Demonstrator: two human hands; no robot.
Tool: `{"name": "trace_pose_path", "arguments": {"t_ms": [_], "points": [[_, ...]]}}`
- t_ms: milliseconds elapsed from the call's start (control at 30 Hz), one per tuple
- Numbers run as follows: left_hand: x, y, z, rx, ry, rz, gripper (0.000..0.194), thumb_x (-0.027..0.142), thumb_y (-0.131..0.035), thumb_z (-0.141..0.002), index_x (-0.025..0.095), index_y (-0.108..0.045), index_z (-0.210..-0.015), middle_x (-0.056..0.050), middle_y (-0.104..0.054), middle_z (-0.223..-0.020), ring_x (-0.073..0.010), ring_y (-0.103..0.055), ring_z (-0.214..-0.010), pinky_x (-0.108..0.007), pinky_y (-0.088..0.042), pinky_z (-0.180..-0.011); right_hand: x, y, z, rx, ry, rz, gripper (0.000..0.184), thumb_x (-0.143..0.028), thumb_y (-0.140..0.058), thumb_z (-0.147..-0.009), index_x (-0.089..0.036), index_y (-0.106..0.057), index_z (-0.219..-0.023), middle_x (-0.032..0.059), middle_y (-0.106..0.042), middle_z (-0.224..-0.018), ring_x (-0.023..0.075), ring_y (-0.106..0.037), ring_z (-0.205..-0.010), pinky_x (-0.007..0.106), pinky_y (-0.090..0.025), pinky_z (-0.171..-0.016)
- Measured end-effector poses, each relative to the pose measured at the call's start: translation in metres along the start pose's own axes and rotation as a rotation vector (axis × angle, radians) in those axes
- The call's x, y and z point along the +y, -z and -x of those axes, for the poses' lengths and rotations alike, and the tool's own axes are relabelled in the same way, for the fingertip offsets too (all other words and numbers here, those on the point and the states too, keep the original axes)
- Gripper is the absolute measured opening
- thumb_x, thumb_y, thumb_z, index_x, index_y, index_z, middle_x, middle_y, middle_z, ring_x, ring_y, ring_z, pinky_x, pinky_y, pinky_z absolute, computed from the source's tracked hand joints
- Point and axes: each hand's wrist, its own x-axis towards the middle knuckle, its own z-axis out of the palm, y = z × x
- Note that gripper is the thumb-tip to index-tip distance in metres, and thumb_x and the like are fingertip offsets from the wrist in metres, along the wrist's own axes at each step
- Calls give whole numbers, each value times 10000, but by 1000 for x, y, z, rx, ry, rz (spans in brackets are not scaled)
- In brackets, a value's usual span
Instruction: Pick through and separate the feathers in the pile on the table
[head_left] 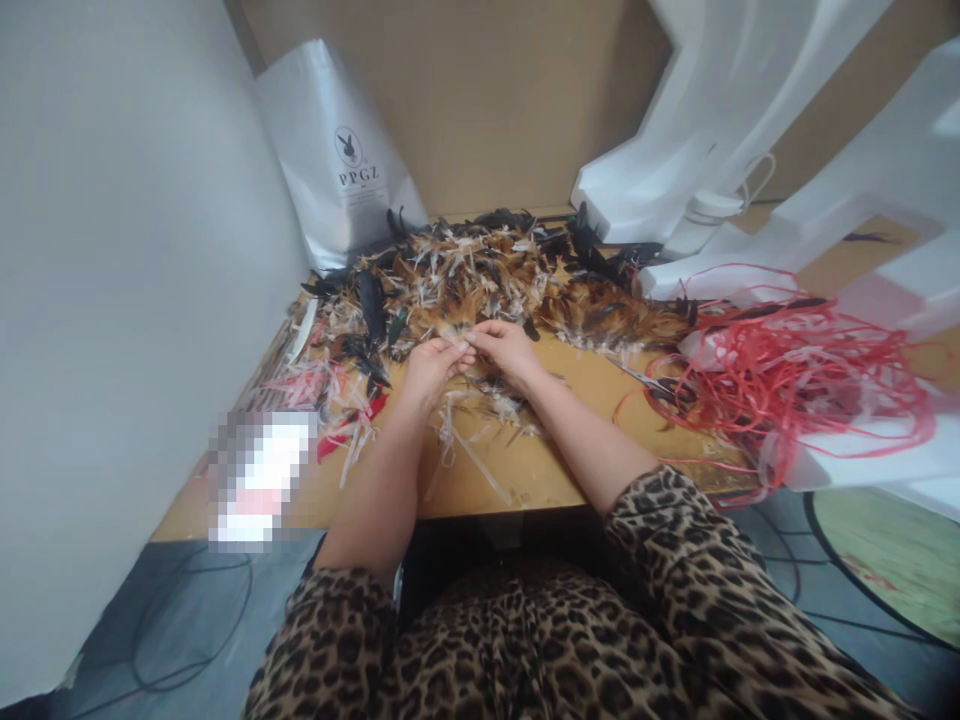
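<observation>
It looks like a craft workshop: a table (pixel 547 480) has feathers (pixel 480 262) mid-frame, scissors (pixel 639 375) and red strings (pixel 810 370) at right.

A silvery bag (pixel 351 218) is showing a black rabbit-head emblem (pixel 348 147) inside an oval; the letters "PPGZ" (pixel 359 176) are standing in black just below it, and smaller print is running underneath, too tiny for reading.

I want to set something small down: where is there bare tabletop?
Bare tabletop shows between the right forearm and the scissors; another patch lies at the front edge, between the left forearm and the pixelated area. It is crowded at the back with feathers, at right with red ribbon, and between the forearms with pale strips.
</observation>
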Motion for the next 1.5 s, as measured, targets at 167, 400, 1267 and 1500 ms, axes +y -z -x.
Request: {"name": "trace_pose_path", "arguments": {"t_ms": [167,400,1267,1500], "points": [[3,-1,2,-23,56,77,147,172,-699,-623,74,-635,-712,-55,-655,-663,-52,-577,-554,-147,-445,-540,9,0,-4,-26,-18,-119,276,-352,-731,-519,-158,-609,-672,-29,-595,-577,69,-504,-515,205,-397,-531],[2,1,2,-32,69,59,144,175,-701,-623,72,-632,-697,-62,-658,-670,-48,-573,-552,-148,-445,-544,15,2,-8,-24,-27,-98,286,-362,-743,-504,-162,-632,-675,-28,-599,-577,71,-499,-513,212,-401,-545],[0,4,3,-128,147,14,146,162,-683,-658,58,-636,-751,-90,-673,-698,-75,-604,-545,-144,-452,-494,17,7,-10,-135,-108,-177,257,-304,-755,-498,-148,-607,-638,-34,-605,-586,77,-540,-549,211,-420,-571],[0,9,-2,-85,132,170,123,131,-663,-669,91,-649,-784,-70,-682,-738,-117,-648,-677,-193,-495,-626,2,12,-5,-163,163,238,335,-335,-684,-608,-133,-650,-873,21,-648,-739,101,-545,-622,244,-432,-633]]}}
